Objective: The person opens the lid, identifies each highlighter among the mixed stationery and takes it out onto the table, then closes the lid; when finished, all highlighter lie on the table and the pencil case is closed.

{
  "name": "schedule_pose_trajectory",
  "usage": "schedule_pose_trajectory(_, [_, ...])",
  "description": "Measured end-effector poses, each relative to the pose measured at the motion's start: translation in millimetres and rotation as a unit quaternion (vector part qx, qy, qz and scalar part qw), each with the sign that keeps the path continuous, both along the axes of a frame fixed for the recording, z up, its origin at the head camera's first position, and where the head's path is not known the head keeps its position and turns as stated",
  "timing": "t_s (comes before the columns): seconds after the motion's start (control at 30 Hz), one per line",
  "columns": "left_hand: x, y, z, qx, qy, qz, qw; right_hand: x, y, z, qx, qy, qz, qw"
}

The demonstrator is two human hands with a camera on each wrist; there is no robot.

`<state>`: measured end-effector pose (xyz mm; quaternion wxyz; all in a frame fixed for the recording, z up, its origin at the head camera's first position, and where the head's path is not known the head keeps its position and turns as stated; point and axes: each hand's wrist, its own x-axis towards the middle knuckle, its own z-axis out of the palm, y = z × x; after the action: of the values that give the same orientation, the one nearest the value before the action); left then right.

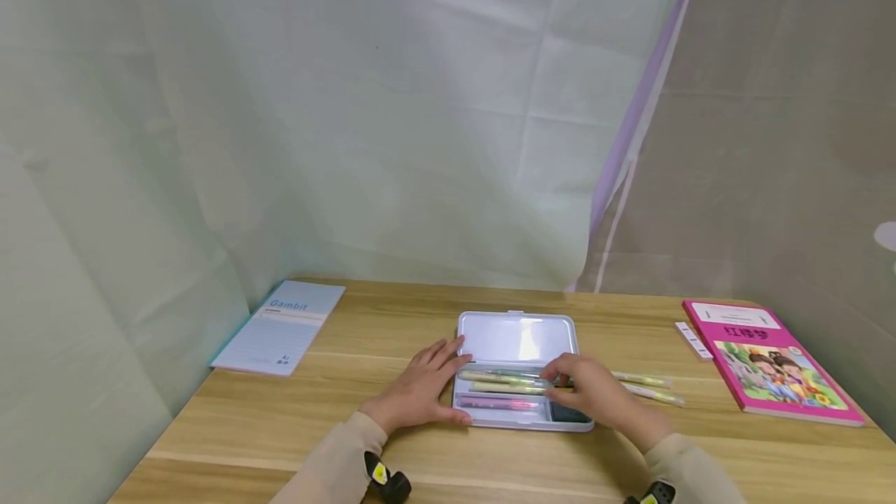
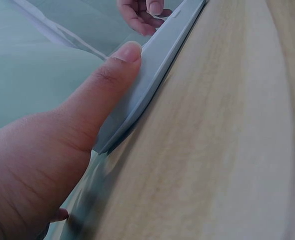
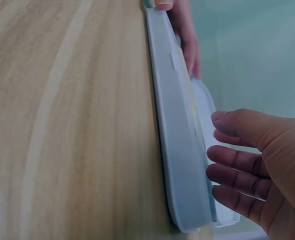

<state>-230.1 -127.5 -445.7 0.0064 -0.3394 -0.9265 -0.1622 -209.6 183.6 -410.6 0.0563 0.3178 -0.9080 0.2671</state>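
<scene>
A white pencil case (image 1: 483, 325) lies with its lid raised at the back. Yellowish pens (image 1: 493, 376) lie in its longer compartment, a pink-purple pen (image 1: 497, 404) in the front one, and a dark block (image 1: 568, 414) at front right. With fingers spread and fairly straight, my left hand (image 1: 423, 387) rests along the case's left side, thumb at the near corner. My right hand (image 1: 602, 391) is over the case's right part, its fingers loosely bent near the pens. The right wrist view shows nothing between the thumb and fingers (image 3: 232, 175).
Two light pens (image 1: 640, 379) stick out beyond my right hand on the table's right side. A blue-white notebook (image 1: 287, 325) lies at left. At right are a pink book (image 1: 777, 364) and a small white strip (image 1: 693, 341). Pale cloth (image 1: 420, 138) hangs behind the table.
</scene>
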Motion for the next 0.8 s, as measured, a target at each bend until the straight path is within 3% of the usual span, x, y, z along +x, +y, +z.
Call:
schedule_pose_trajectory(0.2, [-0.2, 0, -0.5, 0.001, -0.002, 0.002, 1.0, -0.6, -6, -1.3, 0.023, -0.01, -0.004, 1.0])
schedule_pose_trajectory(0.5, [-0.2, 0, 0.5, -0.003, 0.003, 0.002, 1.0, -0.8, -12, -3.8, 0.074, 0.012, -0.004, 0.997])
schedule_pose_trajectory(0.8, [1.1, 1, 0.9, -0.002, 0.0, 0.005, 1.0, -0.5, -15, -3.3, 0.072, 0.025, 0.002, 0.997])
